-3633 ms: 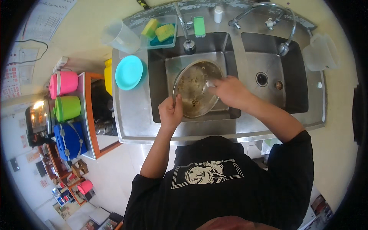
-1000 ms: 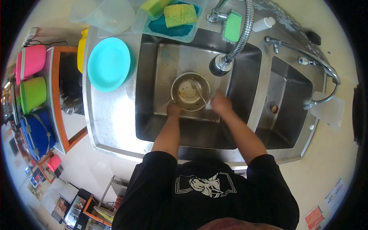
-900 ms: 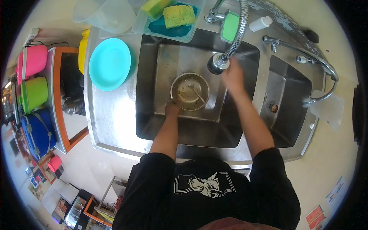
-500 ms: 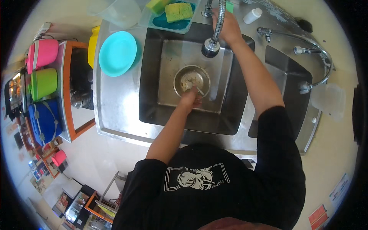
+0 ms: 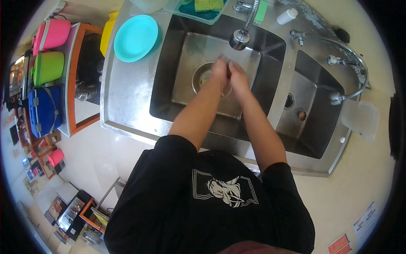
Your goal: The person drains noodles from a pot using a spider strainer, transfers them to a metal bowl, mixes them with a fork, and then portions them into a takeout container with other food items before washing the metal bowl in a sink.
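My left hand (image 5: 219, 71) and my right hand (image 5: 238, 78) are close together over the large sink basin (image 5: 264, 91), below and in front of the metal faucet head (image 5: 240, 40). Their fingers are smeared and partly hide one another, so I cannot make out anything held. Beneath and beside my left hand, a round metal bowl (image 5: 197, 80) with pale bits inside sits on the basin floor. My wrists and hands cover its right part.
A turquoise plate (image 5: 135, 38) lies on the steel counter (image 5: 127, 95) at left. Behind the basin stands a tub (image 5: 203, 15) with a yellow-green sponge (image 5: 209, 5). A white bottle (image 5: 287, 16) and a second basin (image 5: 311, 122) with a curved faucet (image 5: 364, 70) are at right.
My right hand has come down from behind the faucet to beside my left. My left hand has lifted out of the bowl and moved forward. The view has shifted slightly.
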Motion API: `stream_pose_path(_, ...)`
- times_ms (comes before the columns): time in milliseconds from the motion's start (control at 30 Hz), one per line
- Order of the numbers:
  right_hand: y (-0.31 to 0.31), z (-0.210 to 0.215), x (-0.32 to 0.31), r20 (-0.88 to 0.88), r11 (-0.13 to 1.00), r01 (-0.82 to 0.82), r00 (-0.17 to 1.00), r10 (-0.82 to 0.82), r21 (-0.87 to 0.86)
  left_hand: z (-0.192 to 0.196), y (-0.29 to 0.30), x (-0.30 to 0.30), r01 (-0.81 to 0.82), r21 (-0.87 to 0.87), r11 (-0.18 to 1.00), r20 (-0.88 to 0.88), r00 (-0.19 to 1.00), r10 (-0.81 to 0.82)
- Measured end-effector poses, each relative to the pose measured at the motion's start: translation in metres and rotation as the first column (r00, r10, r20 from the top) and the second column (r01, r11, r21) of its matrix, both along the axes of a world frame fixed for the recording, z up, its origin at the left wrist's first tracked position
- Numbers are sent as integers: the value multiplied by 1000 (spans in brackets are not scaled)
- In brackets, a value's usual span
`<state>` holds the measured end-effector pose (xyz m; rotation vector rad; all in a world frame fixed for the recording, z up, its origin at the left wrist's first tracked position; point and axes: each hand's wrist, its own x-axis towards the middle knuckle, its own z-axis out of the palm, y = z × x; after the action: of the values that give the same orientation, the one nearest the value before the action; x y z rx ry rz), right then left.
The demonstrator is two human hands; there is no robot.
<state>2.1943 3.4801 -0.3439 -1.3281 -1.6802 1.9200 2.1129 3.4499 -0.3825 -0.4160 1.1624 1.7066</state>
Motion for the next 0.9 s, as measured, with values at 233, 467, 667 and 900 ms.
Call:
stream_pose_path(233, -1, 13, -24, -322, 838, 54, 908, -267, -543, 6, 4, -30, 363, -177, 915, -206, 895, -395)
stream_pose_path(467, 28, 35, -17, -40, 874, 164, 978, -205, -458, 28, 12, 9, 273, -129, 953, -136, 947, -290)
stream_pose_path(667, 46, 84, 0, 7, 972, 214, 977, -214, -93, 7, -35, -83, 237, -589, 772, -482, 664, -572)
stream_pose_path(900, 55, 150, -42, -256, 924, -142, 936, 242, 356, 6, -115, -96, 185, -744, 642, -353, 708, -612)
